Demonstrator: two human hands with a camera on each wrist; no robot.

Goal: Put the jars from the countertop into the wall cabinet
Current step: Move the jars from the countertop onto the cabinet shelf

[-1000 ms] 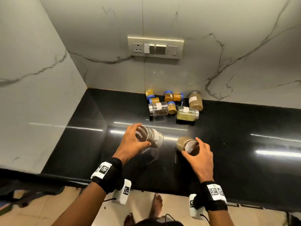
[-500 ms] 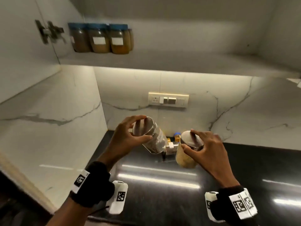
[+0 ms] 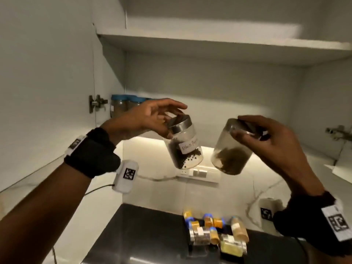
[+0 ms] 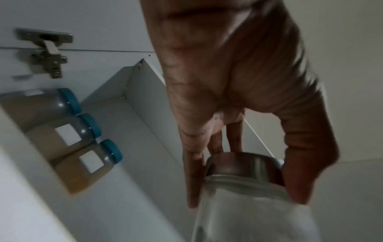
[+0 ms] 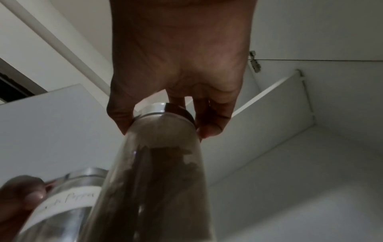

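My left hand point(image 3: 152, 119) grips the steel lid of a clear black pepper jar point(image 3: 185, 147), which hangs tilted in front of the open wall cabinet point(image 3: 209, 44). The same jar point(image 4: 244, 183) fills the lower part of the left wrist view. My right hand point(image 3: 266, 138) holds a second clear jar point(image 3: 231, 149) of brown spice by its lid, just right of the first; this jar point(image 5: 157, 163) shows in the right wrist view too. Several more jars point(image 3: 213, 233) lie on the black countertop point(image 3: 142, 235) below.
Three blue-lidded jars point(image 4: 68, 135) stand at the left end of the cabinet's lower shelf, beside a door hinge point(image 3: 96, 103). An upper shelf point(image 3: 219, 42) spans above. A switch plate point(image 3: 198, 173) is on the marble wall behind the held jars.
Both hands have lifted their jars from just above the countertop up to the height of the cabinet's lower shelf. My view has tilted upward with them.
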